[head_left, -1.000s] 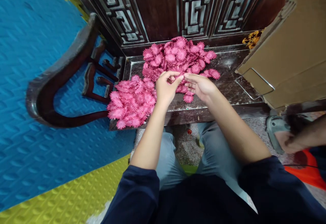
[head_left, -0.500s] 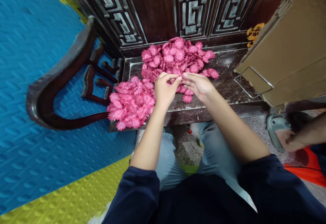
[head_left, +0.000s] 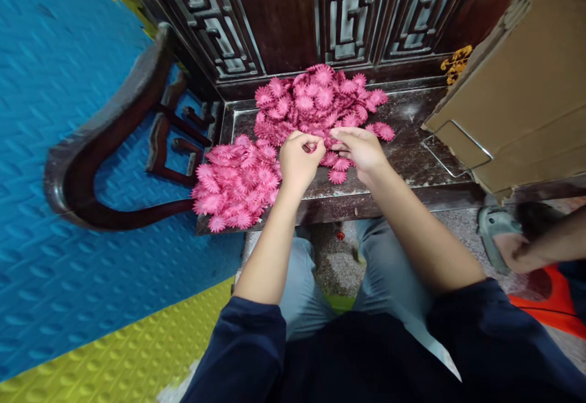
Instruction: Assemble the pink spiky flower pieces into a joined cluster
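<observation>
My left hand (head_left: 300, 159) is closed in a pinch, thumb against forefinger, above the bench. Just to its right, my right hand (head_left: 359, 148) also has thumb and forefinger together, its other fingers loosely curled. A small gap separates the two sets of fingertips; what they pinch blends with the pink behind and is too small to make out. Beyond them lies a heap of pink artificial flowers (head_left: 323, 98) with spiky round petals. A second pile of pink flowers (head_left: 238, 183) rests left of my left hand, at the bench's front left corner.
The dark wooden bench (head_left: 403, 165) has a carved back (head_left: 284, 18) and a curved armrest (head_left: 68, 177). On the right a cardboard box (head_left: 526, 98) stands beside a bent wire frame (head_left: 458, 146). Another person's foot in a sandal (head_left: 494, 238) is at the lower right.
My fingertips, touching or nearly so half a second ago, have drawn slightly apart. The flower piles look the same.
</observation>
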`<action>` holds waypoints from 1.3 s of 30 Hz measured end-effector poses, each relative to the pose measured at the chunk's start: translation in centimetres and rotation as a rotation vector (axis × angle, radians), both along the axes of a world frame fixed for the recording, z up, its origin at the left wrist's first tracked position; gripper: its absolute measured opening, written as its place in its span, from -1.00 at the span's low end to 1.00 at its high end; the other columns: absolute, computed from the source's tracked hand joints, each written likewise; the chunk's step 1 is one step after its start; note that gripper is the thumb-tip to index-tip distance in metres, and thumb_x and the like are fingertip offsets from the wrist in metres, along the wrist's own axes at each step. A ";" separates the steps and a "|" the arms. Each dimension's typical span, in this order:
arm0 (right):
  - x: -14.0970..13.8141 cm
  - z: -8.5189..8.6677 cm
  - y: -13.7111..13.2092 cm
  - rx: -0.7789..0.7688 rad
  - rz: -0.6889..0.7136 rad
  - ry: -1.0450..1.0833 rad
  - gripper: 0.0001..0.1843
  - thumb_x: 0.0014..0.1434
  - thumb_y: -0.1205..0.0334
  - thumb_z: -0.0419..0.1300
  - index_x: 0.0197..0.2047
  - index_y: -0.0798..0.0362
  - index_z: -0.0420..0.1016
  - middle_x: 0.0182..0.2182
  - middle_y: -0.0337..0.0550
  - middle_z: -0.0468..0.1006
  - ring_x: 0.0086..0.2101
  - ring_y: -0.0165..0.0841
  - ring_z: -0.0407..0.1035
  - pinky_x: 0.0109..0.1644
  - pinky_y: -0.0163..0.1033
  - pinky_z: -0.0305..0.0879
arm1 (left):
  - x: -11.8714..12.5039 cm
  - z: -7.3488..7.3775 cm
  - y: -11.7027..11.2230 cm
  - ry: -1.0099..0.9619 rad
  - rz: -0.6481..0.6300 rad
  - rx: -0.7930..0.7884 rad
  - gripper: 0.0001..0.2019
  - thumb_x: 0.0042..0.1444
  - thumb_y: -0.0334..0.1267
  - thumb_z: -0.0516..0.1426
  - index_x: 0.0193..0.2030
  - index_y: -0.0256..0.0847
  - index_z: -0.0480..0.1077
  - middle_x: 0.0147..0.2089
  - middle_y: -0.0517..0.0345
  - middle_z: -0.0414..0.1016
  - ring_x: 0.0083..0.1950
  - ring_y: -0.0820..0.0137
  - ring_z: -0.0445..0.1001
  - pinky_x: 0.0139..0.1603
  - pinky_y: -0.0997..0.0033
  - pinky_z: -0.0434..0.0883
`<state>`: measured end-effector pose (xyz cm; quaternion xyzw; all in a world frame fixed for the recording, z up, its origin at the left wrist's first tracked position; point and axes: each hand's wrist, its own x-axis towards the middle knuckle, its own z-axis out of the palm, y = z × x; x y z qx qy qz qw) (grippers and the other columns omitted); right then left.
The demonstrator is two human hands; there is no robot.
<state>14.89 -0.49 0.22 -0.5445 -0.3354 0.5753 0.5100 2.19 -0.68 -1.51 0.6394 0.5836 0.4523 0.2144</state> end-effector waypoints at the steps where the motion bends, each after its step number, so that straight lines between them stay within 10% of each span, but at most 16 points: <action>1: 0.0 0.1 0.0 0.005 0.006 -0.003 -0.98 -0.02 0.32 0.26 -0.43 0.06 0.51 -0.47 -0.32 0.55 -0.51 -0.57 0.35 -0.24 -0.32 0.32 | 0.0 0.0 0.0 -0.040 0.002 -0.014 -0.89 -0.08 -0.42 0.13 -0.54 -0.26 0.46 -0.51 0.21 0.32 -0.45 0.50 0.28 -0.36 0.47 0.24; 14: 0.0 0.6 0.0 0.118 0.092 -0.095 -0.98 0.00 0.31 0.24 -0.43 0.05 0.51 -0.50 -0.34 0.53 -0.50 -0.58 0.33 -0.20 -0.33 0.34 | -0.3 -0.3 0.4 -0.386 -0.078 -0.139 -0.90 -0.03 -0.33 0.18 -0.40 -0.29 0.53 -0.35 0.09 0.56 -0.32 0.46 0.46 -0.19 0.44 0.35; 39: 0.4 0.7 -0.2 0.004 0.080 -0.012 -0.88 0.04 0.15 0.23 -0.39 0.00 0.53 -0.37 -0.27 0.58 -0.43 -0.52 0.39 -0.25 -0.33 0.36 | -0.5 -0.2 0.7 -0.394 -0.143 -0.149 -0.87 0.13 -0.28 0.10 -0.33 -0.21 0.48 -0.28 0.13 0.53 -0.22 0.44 0.45 -0.13 0.46 0.35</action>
